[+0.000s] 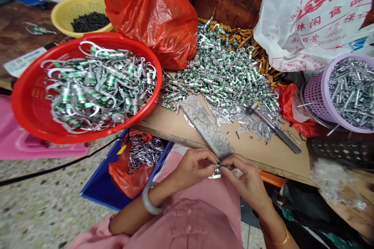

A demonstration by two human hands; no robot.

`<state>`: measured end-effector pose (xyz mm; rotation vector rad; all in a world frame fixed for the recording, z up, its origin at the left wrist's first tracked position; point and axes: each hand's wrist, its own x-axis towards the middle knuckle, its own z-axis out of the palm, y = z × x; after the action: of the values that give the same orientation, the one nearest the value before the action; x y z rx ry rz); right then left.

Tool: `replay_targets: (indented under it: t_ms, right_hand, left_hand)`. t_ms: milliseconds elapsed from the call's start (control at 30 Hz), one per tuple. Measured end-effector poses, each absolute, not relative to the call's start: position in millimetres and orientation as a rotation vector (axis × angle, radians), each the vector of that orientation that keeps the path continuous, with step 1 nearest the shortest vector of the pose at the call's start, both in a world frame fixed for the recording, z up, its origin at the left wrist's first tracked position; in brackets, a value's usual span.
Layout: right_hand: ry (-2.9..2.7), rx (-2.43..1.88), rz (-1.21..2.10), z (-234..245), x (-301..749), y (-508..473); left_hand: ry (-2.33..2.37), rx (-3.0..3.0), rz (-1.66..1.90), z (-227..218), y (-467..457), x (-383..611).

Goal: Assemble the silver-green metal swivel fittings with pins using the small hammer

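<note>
Close to my body, at the table's front edge, my left hand [201, 165] and my right hand [241, 171] meet with fingertips pinched together. Between them is a small metal fitting [215, 174], silvery with a bit of green; the fingers cover most of it. Just beyond the fingers lies a flat speckled metal strip [207, 124], slanting away to the left. A large heap of silver and green metal fittings [224, 70] covers the back of the table. Small flat metal plates [258, 122] are scattered before it, with a hammer [274, 130] lying across them.
On the left a red basket [22, 113] holds many hooked fittings. Behind it stand a yellow basket [58, 17] and a red plastic bag [154, 15]. A purple basket [315, 89] of metal pins is on the right, near a white bag [280, 19]. A blue bin [99, 190] sits below.
</note>
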<state>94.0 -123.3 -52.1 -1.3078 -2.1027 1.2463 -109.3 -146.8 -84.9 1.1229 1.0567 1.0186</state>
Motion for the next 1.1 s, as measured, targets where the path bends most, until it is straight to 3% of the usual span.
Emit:
replay_targets:
  t_ms: [167, 333, 433, 600, 667, 867, 1100]
  right_hand:
    - [-1.756, -1.616, 1.598, -66, 103, -131]
    - [-1.665, -1.681, 1.615, -76, 107, -134]
    - [-1.785, -1.691, 1.436, -72, 113, -122]
    - [-2.043, -1.823, 0.563, -74, 119, -65]
    - [-2.217, -1.971, 0.399, -76, 113, -43]
    - [-2.428, -2.078, 0.31, -68, 91, -18]
    - [-2.425, -1.879, 0.382, -65, 108, -32]
  left_hand:
    - [0.953, 0.524, 1.077, -105, -164, -84]
    - [0.962, 0.362, 1.188, -115, -172, -71]
    - [1.026, 0.353, 1.204, -115, -169, -75]
    - [1.067, 0.353, 1.232, -115, -160, -84]
    - [1.072, 0.379, 1.223, -115, -158, -85]
    - [1.063, 0.399, 1.219, -114, -158, -85]
    - [1.038, 0.367, 1.221, -117, -159, -85]
